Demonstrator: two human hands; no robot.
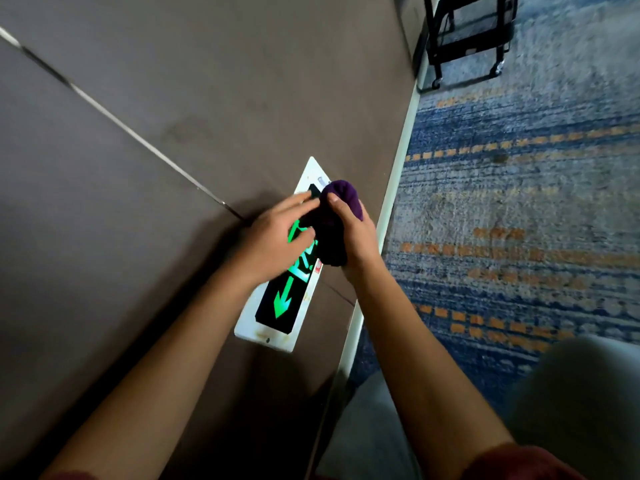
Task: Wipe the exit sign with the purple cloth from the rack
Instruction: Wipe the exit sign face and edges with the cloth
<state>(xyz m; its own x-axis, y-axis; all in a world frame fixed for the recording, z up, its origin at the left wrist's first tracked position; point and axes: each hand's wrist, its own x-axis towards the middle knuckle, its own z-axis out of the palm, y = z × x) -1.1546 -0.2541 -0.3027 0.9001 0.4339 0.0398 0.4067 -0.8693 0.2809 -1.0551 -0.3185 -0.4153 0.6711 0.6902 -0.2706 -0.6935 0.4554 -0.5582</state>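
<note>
Far left: brown wall panel (138, 237) with a thin metal seam strip (114, 117) running diagonally down toward the sign. Exit sign (284, 306) is mounted low on that wall, white frame, black face, lit green arrow and figure; rust-like stains on the lower frame edge.

Left hand (273, 244) lies flat over the middle of the sign face, fingers loosely spread, fingertips touching the cloth; not gripping anything I can make out. It covers part of the green figure.

Purple cloth (334, 220) is bunched up against the sign's upper right part, hiding that section of the face. Right hand (356, 237) is closed around the cloth, thumb on top, pressing it onto the sign.

Just right of the sign: pale baseboard strip (394, 188), then blue carpet (519, 188) with orange dashes. Black wheeled rack (467, 39) stands on the carpet at top right, well apart from the hands. Person's grey-clad knees at bottom right.
</note>
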